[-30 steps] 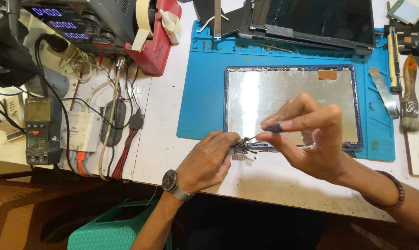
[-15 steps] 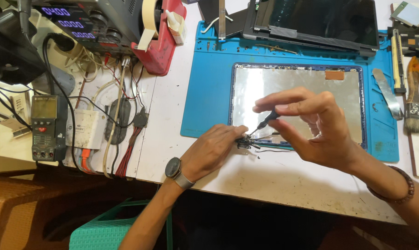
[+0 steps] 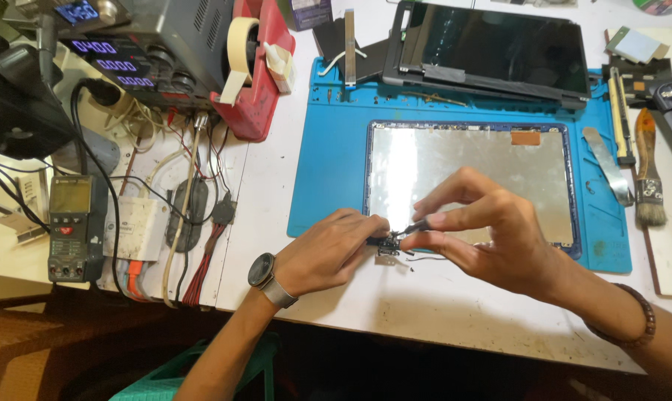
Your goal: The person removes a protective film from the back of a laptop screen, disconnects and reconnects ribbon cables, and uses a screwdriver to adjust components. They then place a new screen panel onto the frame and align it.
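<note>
The left hand (image 3: 328, 252) was curled, its fingertips pinching a small dark component (image 3: 386, 243) against the white bench (image 3: 425, 312), just at the near edge of the blue work mat (image 3: 328, 148). The right hand (image 3: 492, 238) was half open: thumb and forefinger gripped a thin dark tool (image 3: 414, 227), probably a fine screwdriver or tweezers, though it was too small to tell, while the other three fingers fanned loosely. The tool's tip met the component. One thin wire trailed from the part toward the right hand. On the mat lay one flat, shiny metal panel (image 3: 462, 171) with rounded corners. Beyond it sat one dark glass-fronted screen assembly (image 3: 492, 52). One bristle brush (image 3: 648, 178) lay at the right, and one grey multimeter (image 3: 72, 226) sat at the left.
</note>
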